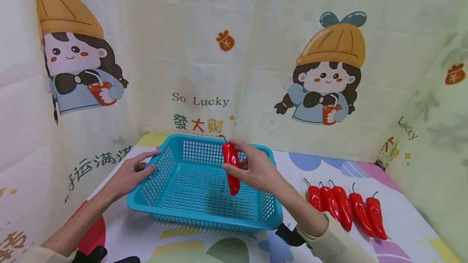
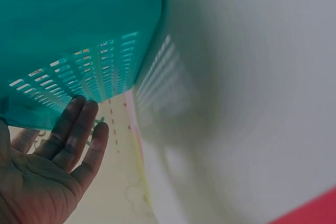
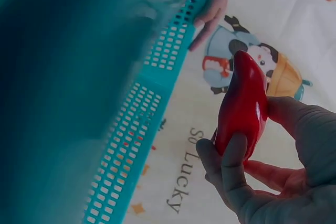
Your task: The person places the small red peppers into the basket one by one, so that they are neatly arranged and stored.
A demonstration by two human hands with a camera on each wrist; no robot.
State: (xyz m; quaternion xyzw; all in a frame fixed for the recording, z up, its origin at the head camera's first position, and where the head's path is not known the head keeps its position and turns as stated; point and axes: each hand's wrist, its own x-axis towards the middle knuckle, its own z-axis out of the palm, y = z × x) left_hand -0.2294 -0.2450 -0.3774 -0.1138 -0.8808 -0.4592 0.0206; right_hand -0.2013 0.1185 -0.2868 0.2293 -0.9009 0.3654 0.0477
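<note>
In the head view my right hand (image 1: 257,169) holds a glossy red chili pepper (image 1: 231,165) between thumb and fingers, stem up, above the right part of a blue plastic basket (image 1: 204,220). The right wrist view shows the pepper's tapered end (image 3: 244,93) pointing up in the picture, thumb on one side and fingers on the other. My left hand (image 1: 129,175) holds the basket's left rim, thumb and index finger at the edge. Its other fingers (image 2: 86,124) lie along the outer wall in the left wrist view. No other pepper shows inside the basket.
Several more red chili peppers (image 1: 341,206) lie in a row on the patterned tabletop (image 1: 292,173), right of the basket and partly behind my right forearm. A cream curtain (image 1: 197,64) with cartoon prints hangs close behind the basket and along both sides.
</note>
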